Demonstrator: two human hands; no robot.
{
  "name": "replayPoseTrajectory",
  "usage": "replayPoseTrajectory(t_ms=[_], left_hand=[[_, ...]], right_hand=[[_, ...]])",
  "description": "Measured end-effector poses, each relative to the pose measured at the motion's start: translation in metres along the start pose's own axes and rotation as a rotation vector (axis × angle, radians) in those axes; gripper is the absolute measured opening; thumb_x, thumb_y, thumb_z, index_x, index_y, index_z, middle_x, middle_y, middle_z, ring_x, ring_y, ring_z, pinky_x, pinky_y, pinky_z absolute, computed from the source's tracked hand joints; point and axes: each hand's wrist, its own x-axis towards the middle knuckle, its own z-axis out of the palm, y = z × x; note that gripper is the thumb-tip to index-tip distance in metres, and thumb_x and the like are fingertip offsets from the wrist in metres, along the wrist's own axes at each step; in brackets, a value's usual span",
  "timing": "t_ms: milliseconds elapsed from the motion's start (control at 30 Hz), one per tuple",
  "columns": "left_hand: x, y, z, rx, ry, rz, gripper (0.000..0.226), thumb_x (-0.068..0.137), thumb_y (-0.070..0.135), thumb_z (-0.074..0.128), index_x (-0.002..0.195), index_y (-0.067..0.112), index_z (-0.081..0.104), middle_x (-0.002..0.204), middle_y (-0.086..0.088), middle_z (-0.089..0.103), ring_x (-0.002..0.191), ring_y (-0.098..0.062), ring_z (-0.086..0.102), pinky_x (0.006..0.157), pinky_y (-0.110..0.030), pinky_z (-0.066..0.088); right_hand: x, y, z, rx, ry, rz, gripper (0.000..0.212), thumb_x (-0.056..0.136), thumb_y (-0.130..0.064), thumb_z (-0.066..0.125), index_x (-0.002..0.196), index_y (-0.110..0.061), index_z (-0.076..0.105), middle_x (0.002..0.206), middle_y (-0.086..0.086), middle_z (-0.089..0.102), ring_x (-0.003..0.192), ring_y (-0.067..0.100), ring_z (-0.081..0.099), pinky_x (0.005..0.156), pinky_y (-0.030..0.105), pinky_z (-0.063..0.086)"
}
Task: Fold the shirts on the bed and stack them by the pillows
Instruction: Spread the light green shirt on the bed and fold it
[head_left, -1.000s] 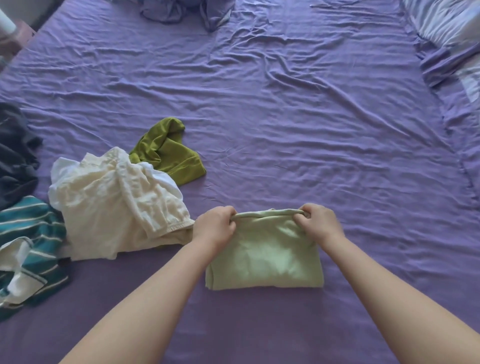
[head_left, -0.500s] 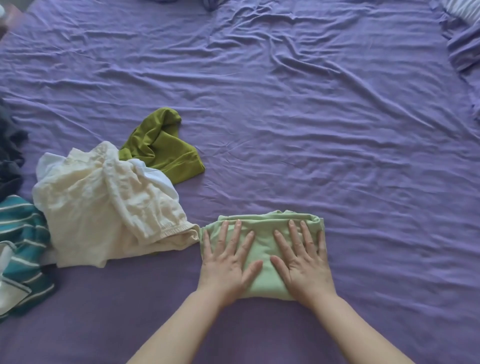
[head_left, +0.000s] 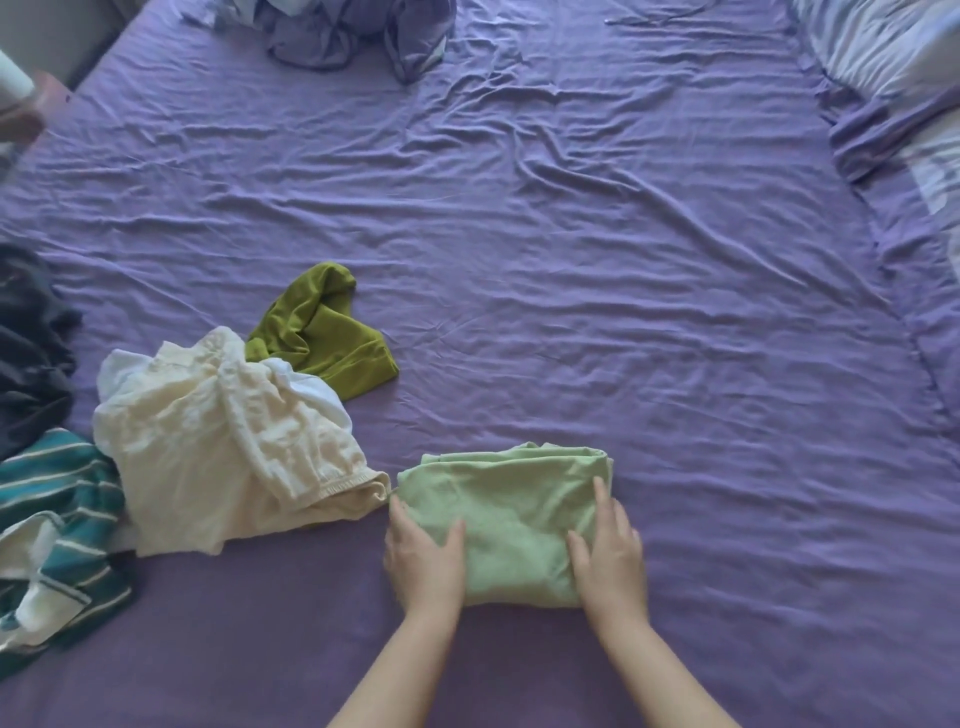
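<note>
The bed sheet (head_left: 623, 260) is plain purple; the folded shirt (head_left: 509, 509) at 6 o'clock is pale green. At 9 o'clock lie a cream shirt (head_left: 218, 452), an olive-green shirt (head_left: 322, 332), a teal shirt with white stripes (head_left: 57, 499) and a dark garment (head_left: 26, 343). The pillows (head_left: 883, 47) at 2 o'clock are striped lilac and white.

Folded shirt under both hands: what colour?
Pale green folded shirt, plain, clearest in the head view.
</note>
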Motion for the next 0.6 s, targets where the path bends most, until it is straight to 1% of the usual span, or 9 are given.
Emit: replayPoseTrajectory(t_ms=[67, 133, 167, 200, 267, 367, 433, 533, 600], left_hand=[[0.011, 0.01, -0.003, -0.175, -0.004, -0.2, 0.073, 0.077, 0.028, 0.075, 0.138, 0.006, 0.039, 0.131, -0.016, 0.054, 0.117, -0.032, 0.053, 0.101, -0.04, 0.04], [0.019, 0.018, -0.007, -0.349, -0.047, -0.338, 0.052, 0.074, 0.028, 0.077, 0.117, 0.004, 0.058, 0.113, -0.015, 0.065, 0.1, -0.031, 0.063, 0.092, -0.043, 0.049], [0.02, 0.023, -0.007, -0.417, -0.072, -0.363, 0.044, 0.073, 0.027, 0.078, 0.107, 0.004, 0.062, 0.106, -0.015, 0.067, 0.093, -0.03, 0.065, 0.089, -0.045, 0.052], [0.019, 0.03, -0.005, -0.461, -0.093, -0.359, 0.039, 0.073, 0.026, 0.078, 0.102, 0.004, 0.064, 0.101, -0.015, 0.069, 0.089, -0.03, 0.066, 0.087, -0.046, 0.053], [0.013, 0.048, 0.003, -0.496, -0.135, -0.291, 0.036, 0.076, 0.024, 0.076, 0.103, 0.005, 0.064, 0.099, -0.014, 0.069, 0.088, -0.029, 0.067, 0.085, -0.047, 0.054], [0.003, 0.088, 0.029, -0.486, -0.228, -0.129, 0.033, 0.079, 0.022, 0.073, 0.105, 0.005, 0.06, 0.102, -0.014, 0.068, 0.094, -0.031, 0.066, 0.089, -0.05, 0.052], [-0.006, 0.119, 0.053, -0.49, -0.297, -0.051, 0.03, 0.081, 0.021, 0.072, 0.104, 0.008, 0.058, 0.102, -0.012, 0.067, 0.093, -0.029, 0.065, 0.088, -0.047, 0.052], [-0.018, 0.162, 0.096, -0.498, -0.4, 0.022, 0.027, 0.081, 0.025, 0.071, 0.102, 0.016, 0.056, 0.101, -0.005, 0.066, 0.089, -0.021, 0.065, 0.083, -0.043, 0.054], [-0.02, 0.189, 0.125, -0.505, -0.445, 0.073, 0.032, 0.082, 0.025, 0.071, 0.107, 0.014, 0.055, 0.099, -0.002, 0.065, 0.086, -0.017, 0.064, 0.075, -0.036, 0.054]], right_hand=[[0.008, -0.002, -0.009, 0.213, 0.007, 0.034, 0.067, 0.087, -0.008, 0.06, 0.145, -0.02, 0.03, 0.135, 0.012, 0.049, 0.12, 0.03, 0.047, 0.099, 0.033, 0.036], [0.015, -0.001, -0.022, 0.285, -0.021, -0.017, 0.059, 0.086, -0.006, 0.06, 0.14, -0.022, 0.041, 0.129, 0.009, 0.055, 0.118, 0.026, 0.05, 0.099, 0.031, 0.036], [0.018, 0.0, -0.029, 0.293, -0.025, -0.065, 0.056, 0.086, -0.005, 0.06, 0.137, -0.022, 0.045, 0.128, 0.006, 0.057, 0.116, 0.024, 0.05, 0.099, 0.03, 0.036], [0.021, 0.002, -0.038, 0.301, -0.017, -0.101, 0.053, 0.086, -0.004, 0.06, 0.135, -0.021, 0.048, 0.126, 0.005, 0.058, 0.115, 0.023, 0.051, 0.099, 0.028, 0.036], [0.029, 0.01, -0.06, 0.334, 0.038, -0.126, 0.051, 0.084, -0.001, 0.061, 0.131, -0.017, 0.052, 0.125, 0.005, 0.058, 0.115, 0.023, 0.052, 0.1, 0.026, 0.035], [0.046, 0.031, -0.1, 0.358, 0.149, -0.06, 0.05, 0.084, -0.002, 0.063, 0.131, -0.016, 0.053, 0.127, 0.007, 0.057, 0.118, 0.021, 0.052, 0.097, 0.018, 0.032], [0.059, 0.05, -0.13, 0.326, 0.206, -0.029, 0.05, 0.085, -0.003, 0.063, 0.132, -0.016, 0.052, 0.127, 0.009, 0.056, 0.118, 0.022, 0.052, 0.091, 0.012, 0.029], [0.083, 0.08, -0.173, 0.261, 0.255, -0.039, 0.05, 0.086, -0.002, 0.062, 0.133, -0.013, 0.051, 0.125, 0.011, 0.056, 0.118, 0.025, 0.052, 0.092, 0.015, 0.03], [0.102, 0.1, -0.199, 0.212, 0.275, -0.044, 0.05, 0.087, -0.002, 0.06, 0.134, -0.013, 0.049, 0.126, 0.011, 0.055, 0.119, 0.025, 0.051, 0.094, 0.017, 0.031]])
